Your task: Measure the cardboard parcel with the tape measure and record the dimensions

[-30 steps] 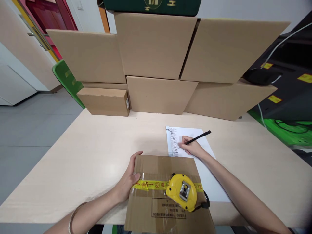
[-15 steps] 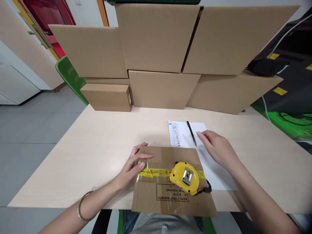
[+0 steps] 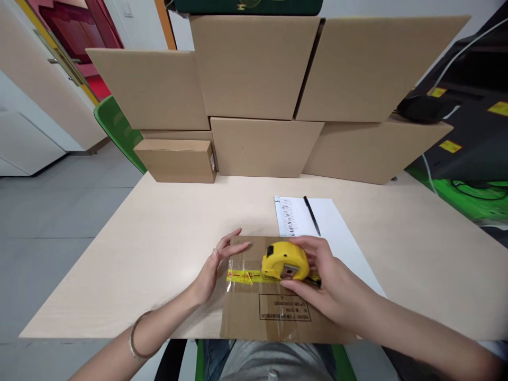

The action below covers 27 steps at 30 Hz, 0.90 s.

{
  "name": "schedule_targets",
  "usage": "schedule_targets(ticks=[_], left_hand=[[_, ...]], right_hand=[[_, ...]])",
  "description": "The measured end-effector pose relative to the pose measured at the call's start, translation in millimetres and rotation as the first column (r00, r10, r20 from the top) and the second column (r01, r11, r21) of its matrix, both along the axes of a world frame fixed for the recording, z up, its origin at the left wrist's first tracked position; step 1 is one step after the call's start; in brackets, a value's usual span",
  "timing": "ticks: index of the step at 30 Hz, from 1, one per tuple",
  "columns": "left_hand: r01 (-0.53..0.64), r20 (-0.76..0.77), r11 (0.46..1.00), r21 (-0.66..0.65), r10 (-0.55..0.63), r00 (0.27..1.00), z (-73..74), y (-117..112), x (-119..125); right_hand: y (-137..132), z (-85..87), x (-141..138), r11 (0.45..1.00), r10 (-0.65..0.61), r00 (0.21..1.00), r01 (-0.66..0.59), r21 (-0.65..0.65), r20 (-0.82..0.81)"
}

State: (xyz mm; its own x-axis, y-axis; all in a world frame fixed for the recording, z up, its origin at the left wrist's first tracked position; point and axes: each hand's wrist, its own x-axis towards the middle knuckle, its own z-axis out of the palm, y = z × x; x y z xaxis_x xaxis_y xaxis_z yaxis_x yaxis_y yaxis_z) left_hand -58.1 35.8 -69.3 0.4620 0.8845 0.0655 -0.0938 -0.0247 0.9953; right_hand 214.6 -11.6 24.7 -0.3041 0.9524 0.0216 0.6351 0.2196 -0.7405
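**Tape measure gripped over a flat box at the bench's near edge**

The pale wooden bench (image 3: 138, 254) fills the middle of the view. Along its far edge stand plain brown cartons (image 3: 254, 69), stacked in two rows, with one smaller carton (image 3: 174, 161) at the left end of the lower row. A green chair (image 3: 115, 127) shows behind that left end.

A flat cardboard box (image 3: 254, 312) lies at the near edge of the bench, right in front of the person, and its near side hangs a little past the edge. A yellow printed strip (image 3: 242, 276) of tape runs across its top, and a black-framed label (image 3: 283, 315) is printed nearer the person.

A white sheet (image 3: 337, 227) lies just right of the box and beyond it, its near left part tucked under the box. It has dark print down its left margin.

The right hand (image 3: 329, 286) is over the middle of the box. Its fingers are closed around a yellow tape measure (image 3: 283, 260), thumb at the near side and fingertips over the far side. The tape measure sits above the strip; whether it touches the box cannot be told.

The left hand (image 3: 210, 270) rests at the box's far left corner, its fingers open and spread on the cardboard, holding nothing. A thin bangle (image 3: 137, 338) circles that wrist.

A black pen (image 3: 311, 216) lies loose on the sheet, beyond the right hand and apart from it.
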Motion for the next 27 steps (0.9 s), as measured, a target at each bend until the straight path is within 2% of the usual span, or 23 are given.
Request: schedule_targets(ticks=[2, 5, 7, 9, 12, 17, 20, 22, 24, 26, 27], left_hand=[[0.000, 0.026, 1.000, -0.008, 0.000, 1.000, -1.4, 0.8, 0.5], [-0.007, 0.093, 0.998, -0.059, 0.013, 0.996, -2.7, 1.1, 2.0], [-0.024, 0.125, 0.995, -0.094, 0.036, 0.991, -1.1, 0.8, 2.8], [-0.031, 0.119, 0.995, -0.097, 0.043, 0.992, 2.6, 0.6, 2.6], [-0.005, 0.059, 0.999, -0.035, 0.007, 0.998, 8.2, 1.8, 0.3], [0.039, -0.124, 0.974, 0.221, -0.011, 0.992, 10.3, 7.3, -4.6], [0.051, -0.149, 0.977, 0.208, -0.019, 0.989, 11.4, 8.3, -5.1], [0.054, -0.153, 0.984, 0.170, -0.028, 0.988, 12.9, 7.9, -4.9], [0.054, -0.157, 0.990, 0.132, -0.033, 0.987, 14.5, 7.3, -4.8], [0.053, -0.158, 0.993, 0.110, -0.036, 0.987, 15.2, 7.0, -5.1], [0.053, -0.159, 0.993, 0.102, -0.036, 0.987, 15.1, 7.1, -5.3]], right_hand=[[13.4, 12.0, -16.5, 0.989, 0.142, 0.990, -0.142, 0.049, -0.001], [29.2, 23.1, -43.7, 0.927, 0.360, 0.930, -0.366, 0.088, 0.076], [33.6, 24.1, -56.8, 0.894, 0.412, 0.891, -0.436, 0.102, 0.191], [33.5, 21.7, -62.6, 0.890, 0.407, 0.869, -0.447, 0.092, 0.282], [30.0, 14.3, -59.9, 0.907, 0.382, 0.889, -0.413, 0.080, 0.252], [28.0, 2.0, -47.2, 0.935, 0.306, 0.928, -0.336, 0.118, 0.214], [26.4, 5.6, -31.1, 0.958, 0.260, 0.947, -0.278, 0.074, 0.189], [23.1, 10.7, -8.1, 0.978, 0.200, 0.970, -0.206, 0.029, 0.140], [17.1, 13.2, 26.2, 0.992, 0.121, 0.990, -0.119, -0.039, 0.075], [8.0, 10.5, 66.1, 0.996, 0.017, 1.000, -0.016, -0.092, 0.019], [2.5, 7.2, 84.9, 0.995, -0.058, 0.998, 0.058, -0.076, 0.003]])
